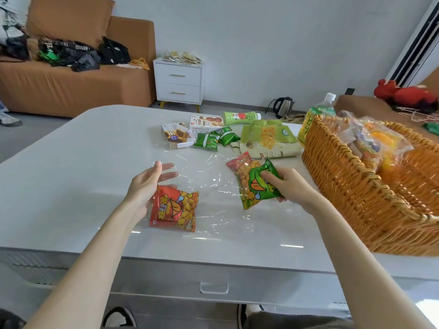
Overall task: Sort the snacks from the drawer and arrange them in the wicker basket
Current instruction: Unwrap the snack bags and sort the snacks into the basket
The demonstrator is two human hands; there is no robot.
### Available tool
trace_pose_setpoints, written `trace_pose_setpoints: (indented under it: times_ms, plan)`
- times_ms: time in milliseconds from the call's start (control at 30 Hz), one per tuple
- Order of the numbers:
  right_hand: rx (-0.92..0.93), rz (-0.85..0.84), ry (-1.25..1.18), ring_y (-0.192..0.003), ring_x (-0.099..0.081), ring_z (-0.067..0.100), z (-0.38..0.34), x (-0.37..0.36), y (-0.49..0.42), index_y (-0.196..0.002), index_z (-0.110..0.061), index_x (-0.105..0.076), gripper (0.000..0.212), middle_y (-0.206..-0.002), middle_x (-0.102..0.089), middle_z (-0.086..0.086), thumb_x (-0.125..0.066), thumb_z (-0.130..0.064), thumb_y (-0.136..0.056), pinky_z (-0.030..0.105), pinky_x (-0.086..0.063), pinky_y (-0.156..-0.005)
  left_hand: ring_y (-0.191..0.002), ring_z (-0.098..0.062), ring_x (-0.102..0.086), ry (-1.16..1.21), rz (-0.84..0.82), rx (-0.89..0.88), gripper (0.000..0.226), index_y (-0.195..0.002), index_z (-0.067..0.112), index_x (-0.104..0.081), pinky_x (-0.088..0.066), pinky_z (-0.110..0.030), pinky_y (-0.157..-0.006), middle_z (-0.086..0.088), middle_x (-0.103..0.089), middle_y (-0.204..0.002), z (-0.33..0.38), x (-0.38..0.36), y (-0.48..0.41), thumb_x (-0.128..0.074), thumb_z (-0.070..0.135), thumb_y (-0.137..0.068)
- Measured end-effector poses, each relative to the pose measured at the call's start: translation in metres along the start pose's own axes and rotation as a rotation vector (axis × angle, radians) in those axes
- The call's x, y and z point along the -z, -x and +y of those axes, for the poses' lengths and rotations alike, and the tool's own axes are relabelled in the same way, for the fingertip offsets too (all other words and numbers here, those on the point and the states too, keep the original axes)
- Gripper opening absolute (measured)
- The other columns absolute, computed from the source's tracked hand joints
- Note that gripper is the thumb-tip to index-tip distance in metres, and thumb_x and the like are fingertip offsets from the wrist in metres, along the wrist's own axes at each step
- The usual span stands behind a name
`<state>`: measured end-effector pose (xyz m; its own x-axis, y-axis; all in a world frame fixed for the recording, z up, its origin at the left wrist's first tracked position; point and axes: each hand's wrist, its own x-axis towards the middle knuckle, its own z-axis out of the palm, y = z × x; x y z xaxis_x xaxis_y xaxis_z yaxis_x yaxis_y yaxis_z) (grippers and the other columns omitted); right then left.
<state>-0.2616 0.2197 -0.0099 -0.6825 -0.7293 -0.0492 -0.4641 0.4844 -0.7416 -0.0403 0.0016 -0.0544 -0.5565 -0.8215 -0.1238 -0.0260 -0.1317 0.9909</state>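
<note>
Right grip [287,184]: fingers and thumb curled round the green packet [259,186], holding it just above the desk [71,162], near the basket's left wall.
Left grip [147,186]: fingers straight and spread, holding nothing; the palm stands at the upper left corner of the red packet [174,207], though contact cannot be told.
Wicker basket [344,186]: on the right end of the desk, partly filled; clear-bagged snacks [363,138] lie in its far part, and the near part shows bare weave.
Done so far: judged from the layout, a first share is in the basket and the drawer [213,287] under the desk edge looks pushed in.
Left to do: the green and red packets, a second red-topped packet [237,163] behind the green one, two small green sachets [206,141], two biscuit boxes [206,122], a large pale-green bag [268,138] and a green tube [240,118] lying flat.
Beside the basket: a capped bottle [326,105] and a yellow-green carton [308,127] at its far left corner.
Obstacle: crumpled clear film [213,181] lies between the two hands, under and around the packets; it may drag along with a lifted packet.
Surroundings: a brown sofa [71,91], a white cabinet [179,81] and a kettle [282,106] on the floor, all well apart from the work.
</note>
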Motion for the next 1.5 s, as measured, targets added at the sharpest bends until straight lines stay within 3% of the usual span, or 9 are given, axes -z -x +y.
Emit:
trace_pose_setpoints:
  times_ms: [167,300,467,600,800,933,1233,1400,1500]
  plan:
    - [-0.182,-0.300,-0.589,-0.075,-0.071,0.021,-0.007,-0.014,0.000,-0.113,-0.014,-0.057,0.019,-0.095,-0.073,0.007,-0.046,-0.025,-0.102,0.028,-0.055,-0.067,-0.080,-0.014,-0.073,0.075,-0.096,0.053,0.037,-0.109,0.030,-0.068,-0.053,-0.028,-0.069,0.008,-0.074,-0.099,0.004,-0.012,0.005,-0.040,0.050,-0.096]
    - [-0.183,-0.503,-0.922,-0.111,-0.062,0.033,-0.012,-0.031,-0.002,-0.130,-0.003,-0.051,0.033,-0.126,-0.062,0.021,-0.046,-0.014,-0.099,0.035,-0.055,-0.090,-0.090,-0.014,-0.071,0.108,-0.234,0.097,0.041,-0.117,0.033,-0.065,-0.054,-0.023,-0.059,0.007,-0.071,-0.110,0.006,-0.026,0.012,-0.038,0.052,-0.092]
    - [-0.065,-0.476,-1.016,-0.109,-0.064,0.021,-0.012,-0.050,-0.009,-0.132,-0.003,-0.049,0.040,-0.125,-0.063,0.013,-0.053,-0.011,-0.093,0.032,-0.052,-0.096,-0.091,-0.019,-0.070,0.259,-0.391,0.149,0.040,-0.120,0.037,-0.060,-0.057,-0.028,-0.063,-0.003,-0.070,-0.114,0.005,-0.038,0.016,-0.041,0.052,-0.089]
    - [0.092,-0.356,-0.672,-0.123,-0.056,0.012,-0.009,-0.057,-0.013,-0.145,-0.014,-0.036,0.055,-0.129,-0.063,0.004,-0.059,-0.020,-0.095,0.033,-0.034,-0.113,-0.092,-0.019,-0.070,0.288,-0.430,0.173,0.043,-0.125,0.038,-0.057,-0.056,-0.027,-0.065,-0.004,-0.070,-0.114,0.007,-0.039,0.017,-0.040,0.053,-0.089]
    - [0.133,-0.441,-0.588,-0.111,-0.065,0.021,-0.003,-0.047,-0.018,-0.108,-0.007,-0.064,0.015,-0.114,-0.070,0.006,-0.057,-0.004,-0.095,0.029,-0.053,-0.092,-0.113,-0.023,-0.062,0.168,-0.454,0.134,0.042,-0.119,0.048,-0.060,-0.052,-0.033,-0.081,-0.003,-0.061,-0.130,0.007,-0.037,0.017,-0.039,0.061,-0.085]
    - [0.076,-0.420,-0.470,-0.089,-0.068,0.000,-0.016,-0.064,-0.007,-0.097,-0.016,-0.069,0.007,-0.095,-0.074,-0.006,-0.065,-0.017,-0.091,0.020,-0.054,-0.074,-0.113,-0.017,-0.063,0.166,-0.479,0.133,0.039,-0.122,0.047,-0.055,-0.055,-0.035,-0.085,0.007,-0.064,-0.125,0.005,-0.042,0.020,-0.030,0.057,-0.093]
    - [0.174,-0.405,-0.342,-0.089,-0.065,0.027,-0.022,-0.072,-0.004,-0.080,-0.019,-0.069,0.016,-0.085,-0.069,0.004,-0.072,-0.035,-0.083,0.038,-0.051,-0.087,-0.100,-0.016,-0.069,0.064,-0.367,0.050,0.034,-0.120,0.033,-0.062,-0.057,-0.038,-0.083,0.008,-0.072,-0.109,0.006,-0.050,0.024,-0.047,0.047,-0.093]
    - [0.173,-0.434,-0.352,-0.091,-0.069,0.021,-0.023,-0.073,-0.001,-0.093,-0.022,-0.073,0.008,-0.096,-0.074,0.004,-0.068,-0.026,-0.089,0.030,-0.054,-0.085,-0.092,-0.017,-0.071,0.018,-0.144,0.009,0.026,-0.104,0.027,-0.071,-0.056,-0.041,-0.085,0.001,-0.074,-0.100,0.002,-0.049,0.021,-0.053,0.043,-0.093]
    - [0.082,-0.473,-0.593,-0.102,-0.068,0.026,-0.014,-0.069,-0.002,-0.117,-0.009,-0.065,0.028,-0.112,-0.070,0.016,-0.066,-0.010,-0.089,0.033,-0.056,-0.087,-0.091,-0.020,-0.071,0.079,-0.006,0.025,0.025,-0.098,0.021,-0.072,-0.056,-0.044,-0.084,0.001,-0.075,-0.096,0.001,-0.039,0.013,-0.054,0.038,-0.094]
